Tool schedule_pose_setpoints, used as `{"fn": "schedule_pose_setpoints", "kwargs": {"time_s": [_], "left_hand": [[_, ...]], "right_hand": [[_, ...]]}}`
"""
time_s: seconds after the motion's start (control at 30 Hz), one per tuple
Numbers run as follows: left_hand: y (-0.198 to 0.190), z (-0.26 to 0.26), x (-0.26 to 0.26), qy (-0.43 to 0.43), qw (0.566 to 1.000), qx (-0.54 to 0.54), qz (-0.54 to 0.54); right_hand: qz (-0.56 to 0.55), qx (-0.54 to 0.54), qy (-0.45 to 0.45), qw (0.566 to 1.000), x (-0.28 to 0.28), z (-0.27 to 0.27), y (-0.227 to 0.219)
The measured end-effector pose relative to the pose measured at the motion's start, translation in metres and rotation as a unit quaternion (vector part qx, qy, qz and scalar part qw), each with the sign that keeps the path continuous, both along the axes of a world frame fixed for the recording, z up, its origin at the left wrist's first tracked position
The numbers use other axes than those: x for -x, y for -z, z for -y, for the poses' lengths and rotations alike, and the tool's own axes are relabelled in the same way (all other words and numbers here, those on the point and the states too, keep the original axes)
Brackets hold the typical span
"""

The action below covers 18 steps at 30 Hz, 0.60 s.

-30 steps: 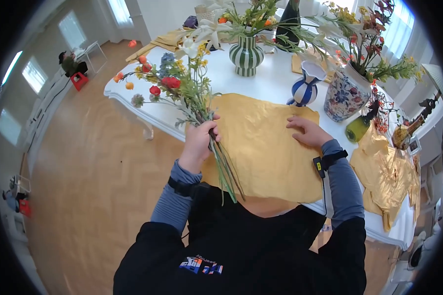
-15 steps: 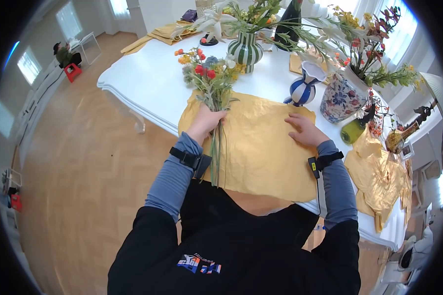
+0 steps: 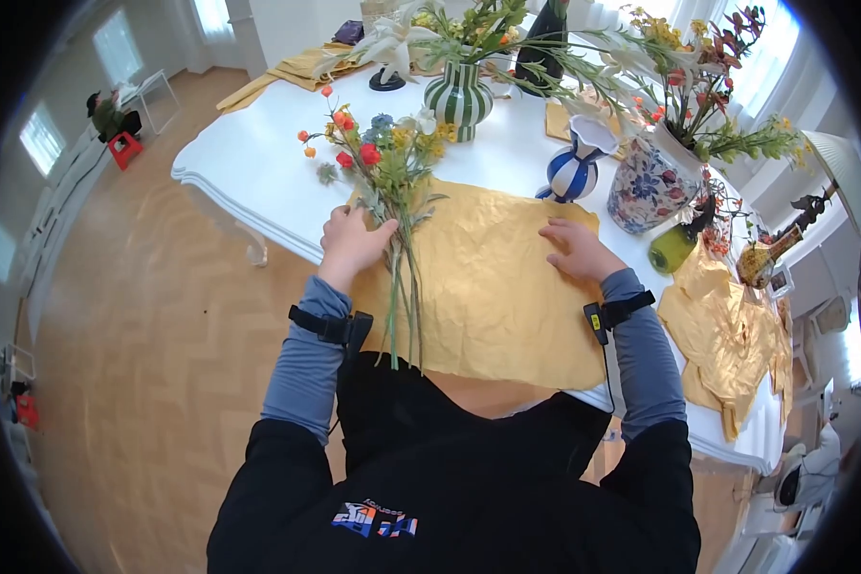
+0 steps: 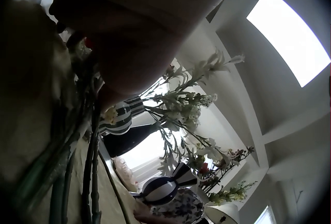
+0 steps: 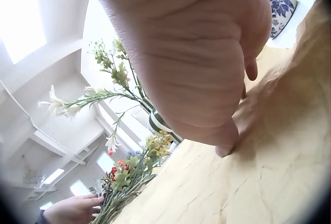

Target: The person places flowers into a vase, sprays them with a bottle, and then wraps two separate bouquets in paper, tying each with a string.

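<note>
A bouquet of artificial-looking flowers (image 3: 378,158), with red, orange, yellow and blue heads, lies along the left side of a crinkled gold sheet (image 3: 497,287). Its long green stems point toward the person. My left hand (image 3: 352,247) is at the left of the stems, fingers loosely spread and thumb tip right at them. In the right wrist view that left hand (image 5: 75,209) shows beside the bouquet with its fingers apart. On the sheet's right part rests my right hand (image 3: 584,251), its fingers relaxed and holding nothing; its fingertips meet the sheet in the right wrist view.
Behind the sheet stand a green-striped vase (image 3: 459,100), a blue-and-white vase (image 3: 576,165) and a floral vase (image 3: 655,182) with flowers. A green bottle (image 3: 674,251) lies right, near more gold sheets (image 3: 717,330). The white table's edge (image 3: 249,212) curves left.
The bouquet was held raised in the left hand, then lowered onto the gold sheet. The left hand has loosened and shifted left of the stems. The right hand stays on the sheet.
</note>
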<state>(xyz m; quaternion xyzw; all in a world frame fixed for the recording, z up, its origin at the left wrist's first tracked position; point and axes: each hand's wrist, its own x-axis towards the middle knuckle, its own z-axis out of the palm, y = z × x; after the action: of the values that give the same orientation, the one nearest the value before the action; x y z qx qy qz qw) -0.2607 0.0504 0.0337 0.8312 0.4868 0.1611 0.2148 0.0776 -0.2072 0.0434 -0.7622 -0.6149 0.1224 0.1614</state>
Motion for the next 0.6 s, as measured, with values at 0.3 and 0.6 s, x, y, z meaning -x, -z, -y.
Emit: {"fn": "schedule_pose_setpoints", "kwargs": {"time_s": [0.3, 0.6], "left_hand": [[0.003, -0.036, 0.031, 0.089, 0.982, 0.136, 0.101], [0.007, -0.017, 0.039, 0.085, 0.859, 0.400, 0.307]], "right_hand": [[0.048, -0.061, -0.105, 0.992, 0.066, -0.018, -0.027], [-0.042, -0.072, -0.198, 0.977, 0.137, -0.058, -0.036]]}}
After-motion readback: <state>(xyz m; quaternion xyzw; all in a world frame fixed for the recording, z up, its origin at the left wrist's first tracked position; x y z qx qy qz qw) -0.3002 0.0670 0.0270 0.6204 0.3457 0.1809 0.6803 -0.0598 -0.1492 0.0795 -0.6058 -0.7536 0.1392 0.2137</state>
